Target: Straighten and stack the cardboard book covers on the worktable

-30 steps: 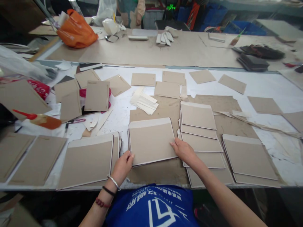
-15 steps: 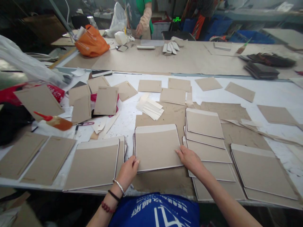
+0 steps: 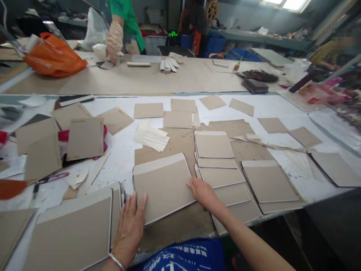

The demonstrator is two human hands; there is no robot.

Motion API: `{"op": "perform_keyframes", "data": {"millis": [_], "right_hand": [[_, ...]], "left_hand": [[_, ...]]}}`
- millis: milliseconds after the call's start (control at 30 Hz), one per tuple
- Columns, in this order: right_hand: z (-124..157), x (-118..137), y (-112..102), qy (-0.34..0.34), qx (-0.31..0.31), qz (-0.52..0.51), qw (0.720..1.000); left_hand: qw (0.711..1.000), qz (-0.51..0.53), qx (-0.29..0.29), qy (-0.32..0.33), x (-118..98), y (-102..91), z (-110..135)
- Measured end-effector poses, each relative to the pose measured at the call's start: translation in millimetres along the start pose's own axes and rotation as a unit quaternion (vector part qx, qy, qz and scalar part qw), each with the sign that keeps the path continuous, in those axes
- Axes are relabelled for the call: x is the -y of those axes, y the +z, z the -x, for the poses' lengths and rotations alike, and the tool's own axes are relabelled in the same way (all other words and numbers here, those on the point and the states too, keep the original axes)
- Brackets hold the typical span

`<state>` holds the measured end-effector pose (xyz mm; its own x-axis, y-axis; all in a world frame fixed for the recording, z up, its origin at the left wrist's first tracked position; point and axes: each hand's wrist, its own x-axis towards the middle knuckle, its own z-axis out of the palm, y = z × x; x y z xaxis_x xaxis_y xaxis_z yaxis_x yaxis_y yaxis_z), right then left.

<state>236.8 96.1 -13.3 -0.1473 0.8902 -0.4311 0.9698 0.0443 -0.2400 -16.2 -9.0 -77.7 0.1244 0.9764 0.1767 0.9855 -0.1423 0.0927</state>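
Left hand (image 3: 130, 225), right hand (image 3: 203, 192), panel (image 3: 165, 186) between

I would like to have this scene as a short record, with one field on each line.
Left hand: fingers spread, at the left edge of the middle board
Right hand: curled on that board's right edge
Left of it: board pile
Right of it: overlapping boards
Beyond it: white strips
Far table: orange bag at left
Co-worker's hand: lowered over that table
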Motion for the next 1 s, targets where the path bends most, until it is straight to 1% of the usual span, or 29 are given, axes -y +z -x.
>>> {"op": "perform_keyframes", "data": {"millis": [167,333,467,567,833,1000], "right_hand": [[1.5,-0.3,1.4,-0.002,-0.004,-0.011,1.000],[-0.1,-1.2,3.4,-0.004,-0.009,0.006,1.000],[-3.9,-3.0,5.8,-0.003,0.002,0.023,1.000],[-5.0,-3.8,6.7,-0.011,0.002,0.030,0.999],[-4.6,-0.9,4.0,-0.005,0.007,0.052,0.999],[-3.0,2.0,1.5,0.005,0.015,0.056,0.998]], "left_hand": [[1.000,-0.001,0.000,0.016,2.8,-3.5,-1.0],[0.999,0.008,-0.009,0.050,8.0,-8.7,-3.6],[0.999,0.001,-0.010,0.045,10.5,-12.9,-5.8],[0.999,-0.004,0.000,0.041,10.4,-15.5,-7.5],[0.998,0.022,0.018,0.052,11.3,-20.6,-13.3],[0.995,0.027,0.055,0.073,15.4,-22.5,-18.6]]}}
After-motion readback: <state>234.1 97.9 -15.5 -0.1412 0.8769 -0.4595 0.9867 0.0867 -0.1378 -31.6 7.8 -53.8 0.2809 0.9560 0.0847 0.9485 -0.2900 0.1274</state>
